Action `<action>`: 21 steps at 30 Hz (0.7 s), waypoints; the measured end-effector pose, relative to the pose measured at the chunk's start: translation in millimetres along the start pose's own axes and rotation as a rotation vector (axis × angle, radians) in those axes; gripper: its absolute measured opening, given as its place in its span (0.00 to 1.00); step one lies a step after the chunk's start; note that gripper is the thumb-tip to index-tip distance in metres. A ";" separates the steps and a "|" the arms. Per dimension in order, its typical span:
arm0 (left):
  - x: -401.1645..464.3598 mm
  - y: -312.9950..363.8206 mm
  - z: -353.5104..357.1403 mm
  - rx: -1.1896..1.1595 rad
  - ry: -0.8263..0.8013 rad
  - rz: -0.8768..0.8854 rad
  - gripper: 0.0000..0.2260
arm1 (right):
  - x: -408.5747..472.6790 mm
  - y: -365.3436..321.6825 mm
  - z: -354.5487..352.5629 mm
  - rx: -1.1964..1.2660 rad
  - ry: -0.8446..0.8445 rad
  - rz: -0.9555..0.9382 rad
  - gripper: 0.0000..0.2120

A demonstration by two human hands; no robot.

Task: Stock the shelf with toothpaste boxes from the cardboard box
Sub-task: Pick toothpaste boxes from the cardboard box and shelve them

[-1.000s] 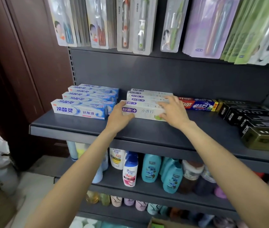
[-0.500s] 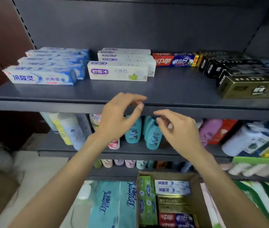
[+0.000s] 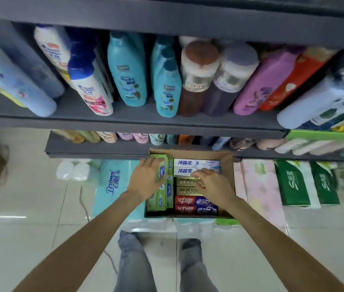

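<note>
I am at the picking step — both hands are down in the open brown cardboard box (image 3: 226, 159) on the floor, reaching for the next toothpaste boxes. My left hand (image 3: 148, 179) lies spread over the long green toothpaste boxes (image 3: 161, 199) standing along the box's left side, fingers fairly straight, not yet curled round one. My right hand (image 3: 211, 183) rests with loosely bent fingers on the flat gold toothpaste boxes (image 3: 186, 182) in the middle; I cannot tell whether it has a grip yet.

The box also holds two white-and-blue toothpaste boxes (image 3: 188, 166) at the far end and two red-and-blue toothpaste boxes (image 3: 196, 204) at the near end, all lying flat and packed side by side.

Next, I judge, each hand must close round one box and lift it clear — the tight packing may make that fiddly. The grey metal shelf edge (image 3: 167, 13) for the toothpaste is overhead.
</note>
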State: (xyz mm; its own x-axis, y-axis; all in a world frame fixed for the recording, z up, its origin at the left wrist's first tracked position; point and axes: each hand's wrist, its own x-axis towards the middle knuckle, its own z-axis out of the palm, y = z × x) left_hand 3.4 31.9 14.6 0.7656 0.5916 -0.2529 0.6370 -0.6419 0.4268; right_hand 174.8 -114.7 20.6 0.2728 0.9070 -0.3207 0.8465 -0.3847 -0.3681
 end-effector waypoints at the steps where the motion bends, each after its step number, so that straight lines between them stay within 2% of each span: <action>1: 0.4 -9.3 15.3 0.010 0.022 -0.064 0.24 | 7.6 0.2 13.0 0.073 -0.027 0.035 0.15; 4: -1.7 -38.1 49.7 -0.128 0.063 -0.301 0.28 | 31.9 -16.4 51.7 0.252 -0.071 0.088 0.22; 6: -3.3 -53.1 62.2 -0.280 0.029 -0.394 0.28 | 49.4 -34.3 76.4 0.304 -0.108 0.119 0.29; 9: -4.9 -67.0 71.0 -0.406 -0.018 -0.338 0.24 | 72.4 -55.0 104.3 0.395 -0.111 0.213 0.35; 15: -7.4 -77.5 78.6 -0.507 0.029 -0.284 0.27 | 98.1 -68.1 131.2 0.563 -0.052 0.354 0.42; 21: -6.7 -82.0 78.5 -0.532 0.022 -0.274 0.26 | 105.5 -66.1 126.8 0.604 -0.096 0.424 0.51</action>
State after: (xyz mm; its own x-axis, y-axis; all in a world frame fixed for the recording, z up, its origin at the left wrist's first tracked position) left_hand -46.9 42.3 -86.9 0.5744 0.7144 -0.3996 0.6739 -0.1356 0.7263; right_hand 89.6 -15.2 -99.6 0.4558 0.6512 -0.6067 0.2706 -0.7508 -0.6026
